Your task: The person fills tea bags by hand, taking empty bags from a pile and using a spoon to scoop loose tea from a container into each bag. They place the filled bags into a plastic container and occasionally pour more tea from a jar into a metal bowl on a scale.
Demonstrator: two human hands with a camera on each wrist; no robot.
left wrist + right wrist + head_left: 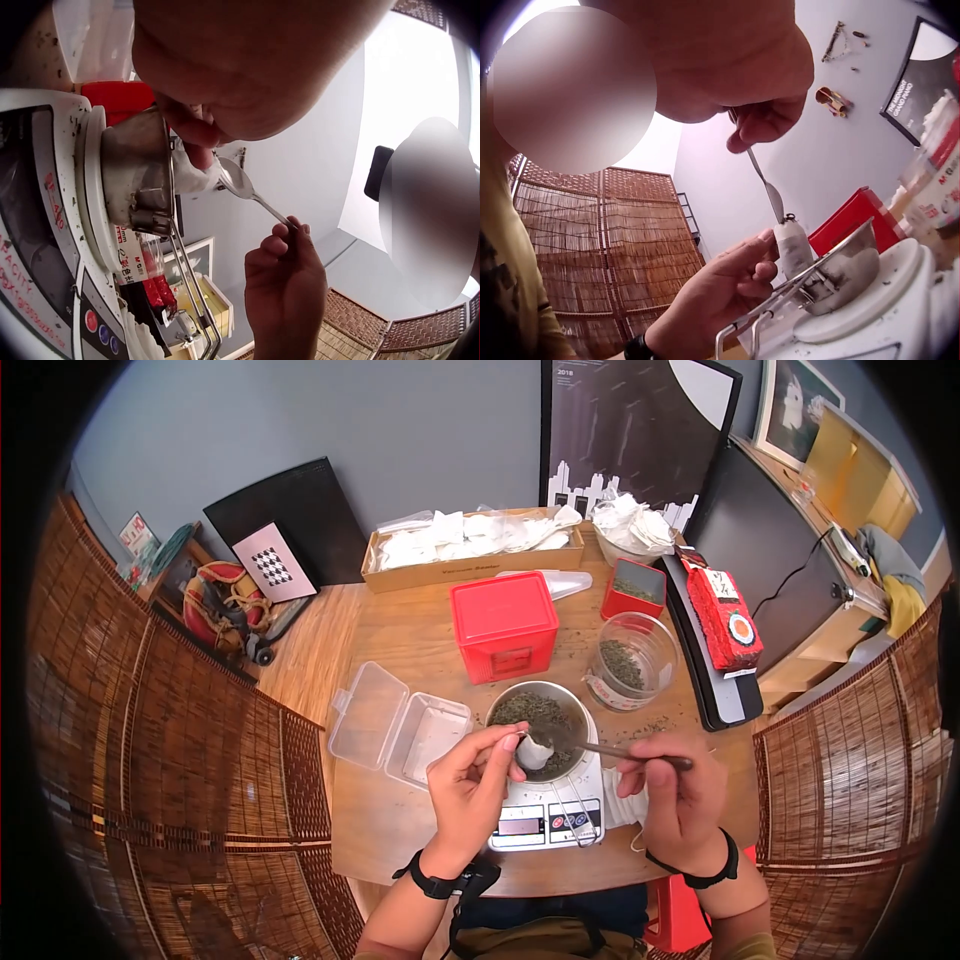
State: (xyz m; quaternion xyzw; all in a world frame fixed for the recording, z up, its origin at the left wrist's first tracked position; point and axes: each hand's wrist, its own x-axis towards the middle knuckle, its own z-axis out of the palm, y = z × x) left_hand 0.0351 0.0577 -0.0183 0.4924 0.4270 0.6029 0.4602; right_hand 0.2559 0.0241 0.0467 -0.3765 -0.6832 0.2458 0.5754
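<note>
My left hand (468, 788) pinches a small white bag (535, 752) over a metal bowl (583, 712) of dried dark green leaves. The bowl stands on a white scale (598, 800). In my right hand (682, 792) is a metal spoon (610, 749), held by its handle. The spoon's tip is at the bag's mouth; in the right wrist view dark leaf bits show at the top of the bag (793, 247), beside the spoon (772, 196). The left wrist view shows the spoon bowl (236, 178) against the white bag (193, 171).
A lidded red tin (505, 630) stands behind the bowl, an open plastic box (430, 735) to its left. On the right are a clear tub (632, 660) of leaves, an open red tin (634, 588) and a red packet (722, 615). A carton of white bags (470, 568) lies at the back.
</note>
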